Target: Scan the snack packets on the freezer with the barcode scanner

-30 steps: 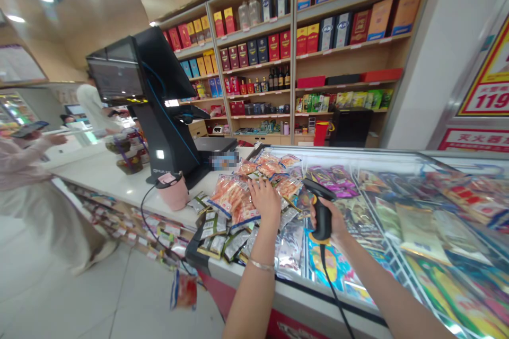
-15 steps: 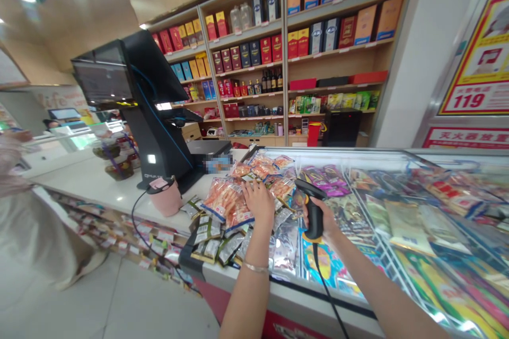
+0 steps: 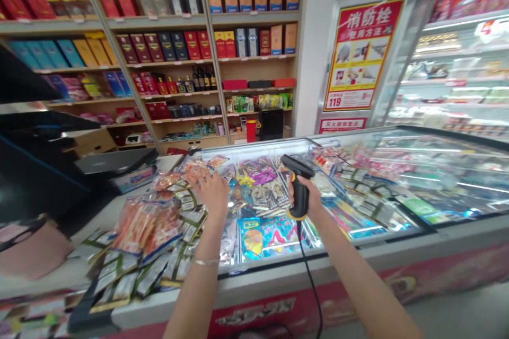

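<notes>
My right hand point(image 3: 312, 198) is wrapped round the grip of a black barcode scanner point(image 3: 300, 196), whose cable hangs down in front of the freezer. The scanner is held up over the glass. My left hand point(image 3: 210, 186) reaches over the heaped snack packets at the freezer's left end, fingers spread and pointing down at the orange packets point(image 3: 194, 165) behind. Nearer me, two clear bags of orange sticks point(image 3: 139, 222) lie on a pile of silver-and-green packets point(image 3: 121, 280). Whether my left fingertips press on a packet is hard to make out.
The glass-topped chest freezer point(image 3: 274, 270) runs to the right, with colourful packs inside. At left are a pink container point(image 3: 37, 249) and a black checkout machine point(image 3: 35, 169). Boxed-bottle shelves point(image 3: 163, 63) line the back wall, beside a red-and-yellow poster point(image 3: 363, 55).
The view has turned right. My left hand has moved off the front orange bags to the packets farther back. My right hand still holds the scanner.
</notes>
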Demonstrator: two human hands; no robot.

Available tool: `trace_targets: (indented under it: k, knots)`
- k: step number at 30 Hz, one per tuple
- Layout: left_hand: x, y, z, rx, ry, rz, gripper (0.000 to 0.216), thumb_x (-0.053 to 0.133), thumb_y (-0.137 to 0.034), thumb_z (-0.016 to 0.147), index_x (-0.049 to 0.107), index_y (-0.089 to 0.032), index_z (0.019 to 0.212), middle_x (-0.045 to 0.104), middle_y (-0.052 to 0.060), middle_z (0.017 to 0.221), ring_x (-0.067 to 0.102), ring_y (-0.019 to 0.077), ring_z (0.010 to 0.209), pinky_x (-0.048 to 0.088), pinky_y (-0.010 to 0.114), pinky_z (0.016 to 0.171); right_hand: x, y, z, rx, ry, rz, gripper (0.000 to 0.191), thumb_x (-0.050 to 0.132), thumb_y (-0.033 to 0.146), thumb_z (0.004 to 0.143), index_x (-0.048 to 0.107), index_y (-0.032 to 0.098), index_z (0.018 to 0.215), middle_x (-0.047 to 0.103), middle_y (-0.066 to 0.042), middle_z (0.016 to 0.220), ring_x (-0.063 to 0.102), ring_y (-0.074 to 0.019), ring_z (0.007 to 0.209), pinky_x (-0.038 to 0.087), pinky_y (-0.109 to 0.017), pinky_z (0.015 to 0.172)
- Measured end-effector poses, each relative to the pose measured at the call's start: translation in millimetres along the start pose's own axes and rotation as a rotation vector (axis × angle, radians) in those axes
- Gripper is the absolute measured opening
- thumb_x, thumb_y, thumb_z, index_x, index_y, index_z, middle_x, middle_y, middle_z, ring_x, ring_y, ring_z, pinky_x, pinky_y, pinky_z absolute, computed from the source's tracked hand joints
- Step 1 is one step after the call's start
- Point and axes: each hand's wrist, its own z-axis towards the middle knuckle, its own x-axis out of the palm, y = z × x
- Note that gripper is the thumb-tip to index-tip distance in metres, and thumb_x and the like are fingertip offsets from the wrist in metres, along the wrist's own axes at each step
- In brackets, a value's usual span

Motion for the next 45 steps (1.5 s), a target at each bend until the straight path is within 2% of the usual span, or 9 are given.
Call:
trace_targets:
  k: [6,11,16,22,25,28,34,40,45]
  knots:
    - [18,-143,-4,0.262,0.119,-0.247,0.039,0.046,-0.023,0.084,0.057,-0.015,0.12,0.05,0.014,0.137,0.031,0.0299,0.137,0.013,0.056,0.115,-101,88,-34,-0.195,-0.267,-0.151,0.022,0.065,0.04,0.07,0.059,0.02,0.077,0.056,0.003,0.05,0.05,-0.0117,0.036,0.043,-0.021,0.033]
    - [53,-246,-18,0.364,0.306,-0.42,0.055,0.052,-0.031,0.084,0.042,-0.014,0.135,0.045,0.017,0.14,0.038,0.0297,0.132,0.025,0.047,0.112,-169,120,-24,-0.235,-0.413,-0.107,0.025,0.067,0.042,0.067,0.057,0.02,0.073,0.055,0.004,0.051,0.05,-0.011,0.037,0.043,-0.021,0.034]
    - [99,-312,-27,0.362,0.53,-0.58,0.072,0.056,-0.046,0.083,0.03,-0.014,0.142,0.038,0.021,0.145,0.041,0.0321,0.13,0.034,0.043,0.105,-214,112,-5,-0.196,-0.433,-0.036,0.025,0.067,0.042,0.067,0.056,0.021,0.074,0.055,0.004,0.05,0.049,-0.01,0.037,0.042,-0.02,0.034]
    - [155,-354,-16,0.42,0.745,-0.713,0.096,0.063,-0.067,0.067,0.023,-0.027,0.144,0.009,0.018,0.156,0.022,0.0389,0.139,0.031,0.051,0.104,-226,97,4,-0.135,-0.428,-0.048,0.025,0.065,0.042,0.069,0.057,0.02,0.075,0.056,0.003,0.052,0.051,-0.0112,0.038,0.043,-0.021,0.034]
    - [171,-364,-16,0.471,0.804,-0.727,0.093,0.064,-0.069,0.065,0.029,-0.029,0.142,0.015,0.016,0.155,0.024,0.0376,0.139,0.03,0.05,0.106,-222,95,5,-0.115,-0.452,-0.065,0.025,0.065,0.042,0.069,0.057,0.019,0.073,0.055,0.003,0.049,0.049,-0.011,0.035,0.042,-0.021,0.032]
    - [176,-367,-21,0.467,0.763,-0.73,0.08,0.064,-0.067,0.066,0.043,-0.029,0.133,0.03,0.015,0.148,0.036,0.0334,0.132,0.033,0.045,0.104,-220,95,5,-0.126,-0.442,-0.06,0.026,0.064,0.044,0.07,0.057,0.019,0.074,0.055,0.003,0.049,0.05,-0.0113,0.036,0.041,-0.021,0.032]
    - [161,-344,-32,0.47,0.743,-0.777,0.069,0.071,-0.058,0.065,0.052,-0.026,0.123,0.039,0.013,0.138,0.04,0.0322,0.127,0.034,0.042,0.103,-224,97,4,-0.118,-0.435,-0.034,0.025,0.065,0.042,0.069,0.057,0.019,0.074,0.056,0.003,0.05,0.05,-0.011,0.036,0.041,-0.02,0.032]
    - [122,-275,-11,0.351,0.679,-0.922,0.06,0.076,-0.049,0.062,0.06,-0.024,0.113,0.048,0.011,0.124,0.047,0.0297,0.118,0.033,0.042,0.104,-218,100,-4,-0.164,-0.407,-0.006,0.025,0.067,0.041,0.067,0.056,0.019,0.073,0.054,0.004,0.05,0.049,-0.0104,0.037,0.041,-0.02,0.034]
    - [76,-192,14,0.074,0.581,-1.384,0.056,0.08,-0.041,0.056,0.064,-0.023,0.106,0.058,0.008,0.115,0.048,0.0291,0.119,0.035,0.041,0.105,-175,114,0,-0.195,-0.286,0.006,0.025,0.067,0.041,0.066,0.058,0.019,0.075,0.054,0.003,0.05,0.049,-0.0108,0.037,0.041,-0.02,0.034]
